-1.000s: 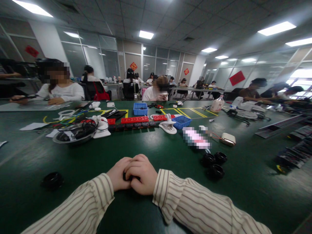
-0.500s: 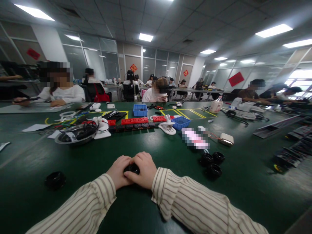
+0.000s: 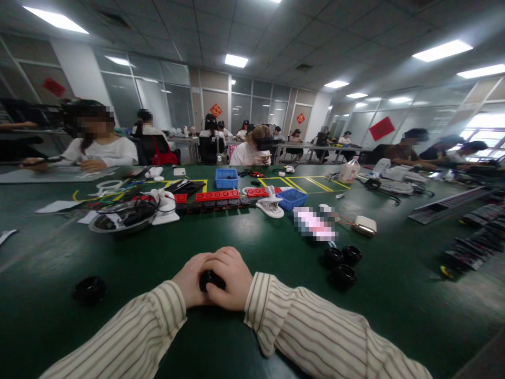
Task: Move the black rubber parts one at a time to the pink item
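Both hands are wrapped round a small black round part (image 3: pixel 210 279) just above or on the green table; its exact kind does not show. My left hand (image 3: pixel 192 280) closes on it from the left, its fingers partly hidden. From the right, my right hand (image 3: pixel 232 276) covers the top with curled fingers, its thumb against the near side. Off to the left sits a similar black ring-shaped part (image 3: pixel 90 290) by itself. To the right of my hands, a cluster of black ring-shaped parts (image 3: pixel 343 275) stands on the table, open tops up.
Beyond my hands lie a metal bowl of cables (image 3: pixel 122 226), a white clip stand (image 3: pixel 271 205), red blocks (image 3: pixel 216 195) and blue bins (image 3: pixel 226 179). A pink item (image 3: pixel 315 223) and a power bank (image 3: pixel 365 225) lie right. People sit across the green table (image 3: pixel 252 237).
My right thumb has shifted on the black part, whose visible face is turned differently between the hands. Both hands stay in about the same place.
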Demonstrator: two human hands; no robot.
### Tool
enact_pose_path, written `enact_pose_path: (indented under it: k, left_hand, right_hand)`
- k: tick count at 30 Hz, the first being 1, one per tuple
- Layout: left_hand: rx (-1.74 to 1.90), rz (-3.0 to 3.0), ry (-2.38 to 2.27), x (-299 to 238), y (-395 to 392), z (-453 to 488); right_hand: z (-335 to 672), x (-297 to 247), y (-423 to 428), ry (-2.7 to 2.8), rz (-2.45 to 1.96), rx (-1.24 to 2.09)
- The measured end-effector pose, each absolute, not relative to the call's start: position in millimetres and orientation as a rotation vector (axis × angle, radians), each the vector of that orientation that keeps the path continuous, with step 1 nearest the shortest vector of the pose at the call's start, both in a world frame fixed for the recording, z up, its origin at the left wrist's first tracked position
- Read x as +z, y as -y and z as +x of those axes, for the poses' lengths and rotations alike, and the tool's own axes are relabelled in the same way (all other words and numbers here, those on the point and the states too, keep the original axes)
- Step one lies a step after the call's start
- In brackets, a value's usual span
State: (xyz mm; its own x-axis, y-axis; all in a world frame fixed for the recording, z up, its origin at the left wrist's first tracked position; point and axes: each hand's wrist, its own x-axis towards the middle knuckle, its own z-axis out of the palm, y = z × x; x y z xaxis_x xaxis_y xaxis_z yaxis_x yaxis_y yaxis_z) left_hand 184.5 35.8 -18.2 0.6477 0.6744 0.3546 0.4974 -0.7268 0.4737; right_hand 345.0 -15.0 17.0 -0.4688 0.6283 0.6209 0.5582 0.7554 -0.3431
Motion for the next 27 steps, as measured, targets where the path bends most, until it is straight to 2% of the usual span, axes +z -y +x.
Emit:
enact_pose_path:
  k: [8, 19, 23, 27]
  left_hand:
    - [0.677, 2.57, -1.055, -11, -28, 195]
    - [0.681, 2.506, -0.854, -10, -30, 191]
    - [0.762, 2.497, -0.946, -16, -33, 190]
    - [0.675, 2.577, -1.042, -17, -35, 191]
  right_hand:
    - [344, 12, 8, 2.099, -1.143, 0.085]
    - [346, 17, 14, 2.196, -0.797, 0.203]
    - [347, 17, 15, 2.111, -0.882, 0.136]
    - [346, 12, 12, 2.04, -1.063, 0.058]
